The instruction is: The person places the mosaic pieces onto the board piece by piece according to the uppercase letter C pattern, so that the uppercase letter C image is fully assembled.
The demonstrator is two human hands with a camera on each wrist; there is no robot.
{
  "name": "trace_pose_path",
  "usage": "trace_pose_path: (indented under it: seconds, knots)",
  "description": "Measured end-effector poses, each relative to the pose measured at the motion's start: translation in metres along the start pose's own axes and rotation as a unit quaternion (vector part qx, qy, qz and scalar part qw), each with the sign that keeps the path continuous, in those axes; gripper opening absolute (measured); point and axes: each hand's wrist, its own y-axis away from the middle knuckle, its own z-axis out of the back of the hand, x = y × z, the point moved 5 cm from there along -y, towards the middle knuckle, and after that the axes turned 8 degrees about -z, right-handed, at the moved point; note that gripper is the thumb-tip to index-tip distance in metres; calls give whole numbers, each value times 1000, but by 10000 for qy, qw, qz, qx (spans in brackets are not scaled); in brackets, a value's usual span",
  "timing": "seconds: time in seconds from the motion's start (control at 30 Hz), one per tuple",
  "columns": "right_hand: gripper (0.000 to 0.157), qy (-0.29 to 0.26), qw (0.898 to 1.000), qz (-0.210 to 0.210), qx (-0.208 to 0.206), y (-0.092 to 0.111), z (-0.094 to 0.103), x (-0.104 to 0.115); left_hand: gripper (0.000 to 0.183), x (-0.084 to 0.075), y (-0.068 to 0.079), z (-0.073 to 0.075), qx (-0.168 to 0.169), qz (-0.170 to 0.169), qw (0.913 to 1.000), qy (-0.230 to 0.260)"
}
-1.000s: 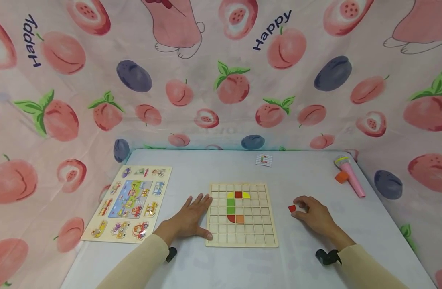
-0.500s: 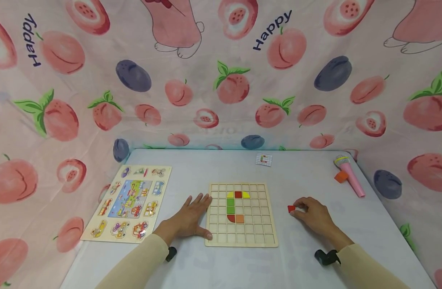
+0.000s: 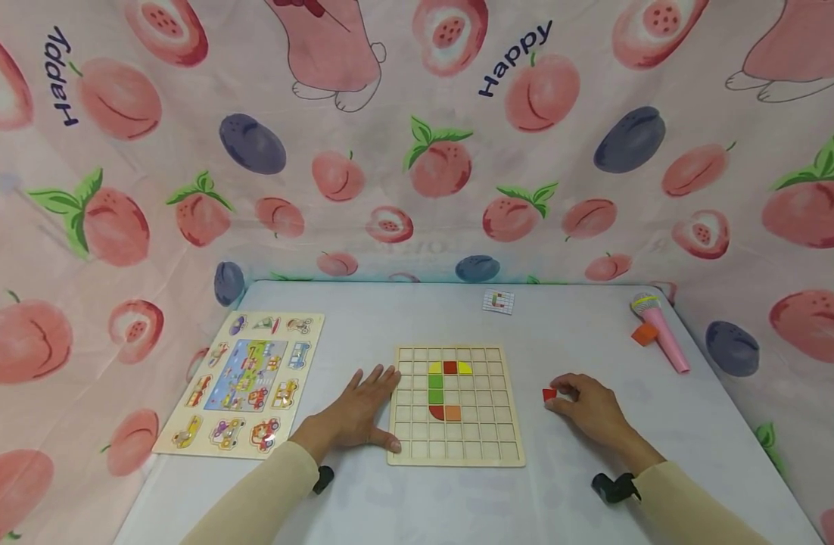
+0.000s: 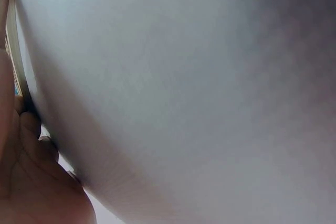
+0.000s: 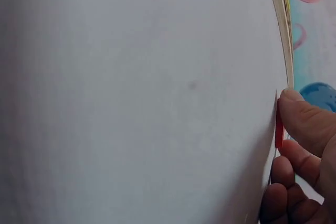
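A wooden grid board (image 3: 485,453) lies mid-table, with yellow, red, green and orange tiles set in some of its cells in a bracket-like pattern. My left hand (image 3: 354,412) rests flat with fingers spread, thumb and fingertips at the board's left edge. To the right of the board, my right hand (image 3: 590,406) pinches a small red tile (image 3: 549,394) between thumb and fingers, low over the white cloth. Seen edge-on in the right wrist view, the thin red tile (image 5: 279,129) stands between thumb and forefinger. Mostly cloth fills the left wrist view, with part of the left hand (image 4: 39,177) at its lower left.
On the left lies a wooden vehicle puzzle board (image 3: 308,363). A small printed card (image 3: 498,302) sits behind the grid board. At the back right, a pink toy microphone (image 3: 670,344) lies beside an orange block (image 3: 644,334). A patterned fabric backdrop (image 3: 390,189) rises behind the table.
My right hand has shifted slightly left with the red tile, which has turned a little and now looks squarer to the head camera. My left hand and the board have stayed put.
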Motion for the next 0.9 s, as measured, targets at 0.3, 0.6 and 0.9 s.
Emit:
trace_pose_path:
  seconds: [0.3, 0.6, 0.9]
  knots:
    - [34, 146, 9998, 95, -130, -1, -2, 2, 132, -2, 1, 1, -11, 2, 10000, -53]
    - [29, -39, 9998, 148, -126, -1, -3, -2, 133, -2, 0, 0, -1, 6, 10000, -51]
    - [26, -246, 9993, 248, -97, -2, -4, -4, 133, -4, 1, 2, -33, 8, 10000, 13]
